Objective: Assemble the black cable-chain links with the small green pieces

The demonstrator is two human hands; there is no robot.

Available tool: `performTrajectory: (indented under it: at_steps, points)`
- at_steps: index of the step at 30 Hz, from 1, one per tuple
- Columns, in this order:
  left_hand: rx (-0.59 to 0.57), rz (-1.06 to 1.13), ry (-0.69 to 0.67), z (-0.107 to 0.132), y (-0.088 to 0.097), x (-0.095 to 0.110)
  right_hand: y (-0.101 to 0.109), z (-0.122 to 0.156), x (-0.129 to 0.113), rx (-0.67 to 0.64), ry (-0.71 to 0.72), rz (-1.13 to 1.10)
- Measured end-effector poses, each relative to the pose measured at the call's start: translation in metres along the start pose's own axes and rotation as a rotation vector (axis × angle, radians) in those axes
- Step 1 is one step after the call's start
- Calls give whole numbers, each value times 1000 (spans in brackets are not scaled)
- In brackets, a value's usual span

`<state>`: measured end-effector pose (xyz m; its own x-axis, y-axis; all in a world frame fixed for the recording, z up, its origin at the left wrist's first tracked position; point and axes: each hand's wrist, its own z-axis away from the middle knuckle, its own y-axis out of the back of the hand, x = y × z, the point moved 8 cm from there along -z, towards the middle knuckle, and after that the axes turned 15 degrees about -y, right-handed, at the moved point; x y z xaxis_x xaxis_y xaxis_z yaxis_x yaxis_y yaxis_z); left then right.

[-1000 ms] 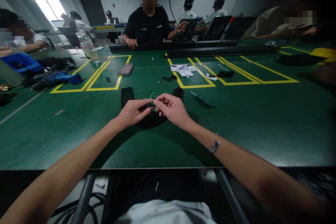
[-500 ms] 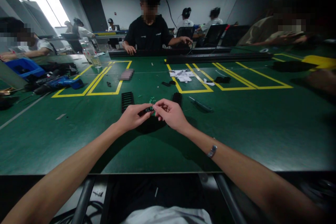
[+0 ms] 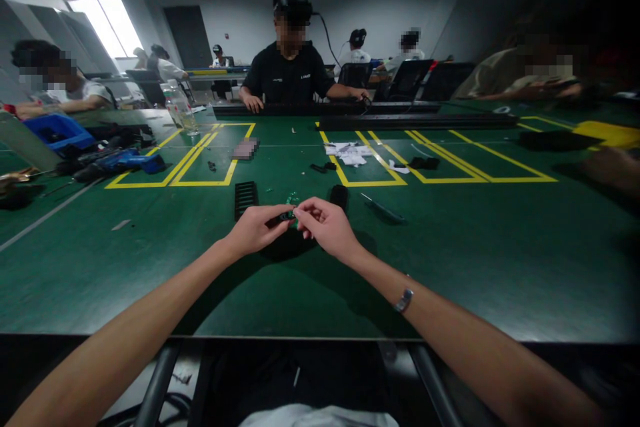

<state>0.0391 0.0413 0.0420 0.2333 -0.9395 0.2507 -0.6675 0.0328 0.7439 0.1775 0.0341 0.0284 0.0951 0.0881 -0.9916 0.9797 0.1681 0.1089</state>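
Both of my hands meet above the green table (image 3: 450, 260) near its middle. My left hand (image 3: 256, 228) pinches a small black part (image 3: 285, 216) with its fingers closed around it. My right hand (image 3: 325, 227) is pinched on the other end of the same part, where a small green piece shows. Just behind my hands lie a black slotted tray (image 3: 245, 198), a black oval piece (image 3: 339, 195) and a few tiny green bits (image 3: 291, 198).
A screwdriver (image 3: 384, 209) lies to the right of my hands. Yellow tape boxes (image 3: 200, 160) mark the table farther back, with white papers (image 3: 353, 152), a water bottle (image 3: 181, 113), a blue bin (image 3: 57, 130) and tools at left. A person in black sits opposite; others work around.
The view has tilted upward, so hands and table sit lower in the picture. My hands stay pinched together on the small part. The person opposite lowered a hand to the table.
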Motion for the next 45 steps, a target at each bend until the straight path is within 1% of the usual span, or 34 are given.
performTrajectory:
  at_steps: [7, 11, 16, 22, 31, 45]
  points:
    - [17, 2, -10, 2, 2, -3, 0, 1, -1, 8, -6, -20]
    - [52, 10, -18, 2, 6, -2, -1, 2, -1, 9, -5, -23]
    - [66, 12, -22, 2, 6, -1, -1, 2, 0, -2, -12, -38]
    - [67, 24, 4, 2, 4, -2, -2, 1, 0, -6, -23, -17]
    - [53, 17, -5, 0, 5, 3, -1, -1, 4, -18, -10, -21]
    - [53, 13, -4, 0, 4, 4, -4, 0, 0, -28, -10, -12]
